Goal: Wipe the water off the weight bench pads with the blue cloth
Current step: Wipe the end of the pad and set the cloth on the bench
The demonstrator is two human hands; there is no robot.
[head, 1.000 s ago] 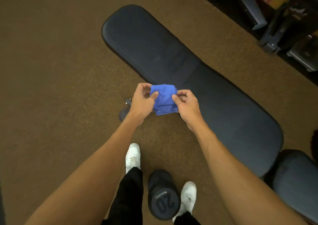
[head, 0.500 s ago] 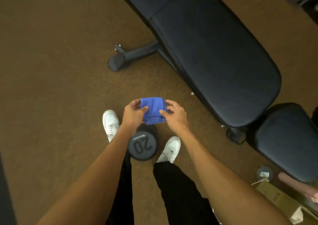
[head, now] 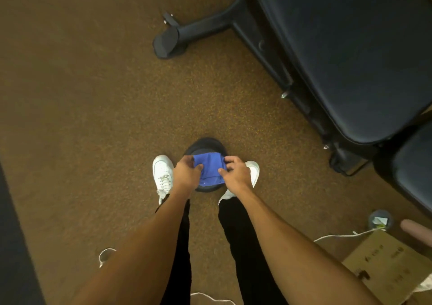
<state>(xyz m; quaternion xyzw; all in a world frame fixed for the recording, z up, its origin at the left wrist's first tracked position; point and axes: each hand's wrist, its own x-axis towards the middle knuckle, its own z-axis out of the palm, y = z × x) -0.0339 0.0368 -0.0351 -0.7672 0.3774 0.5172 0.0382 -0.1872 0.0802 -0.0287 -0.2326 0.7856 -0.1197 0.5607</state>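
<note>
Both hands, left hand (head: pixel 187 175) and right hand (head: pixel 235 174), pinch the folded blue cloth (head: pixel 210 169), hiding most of the dumbbell (head: pixel 205 144) beneath; bench pad (head: pixel 350 59) is cropped beyond it.

Open carpet (head: pixel 93 118) left; bench pad (head: pixel 350 59) and frame (head: pixel 264 50) right.

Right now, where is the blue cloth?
Head view, centre: the blue cloth is gripped between the left hand and right hand, over the dumbbell at the feet, away from the bench pad.
</note>
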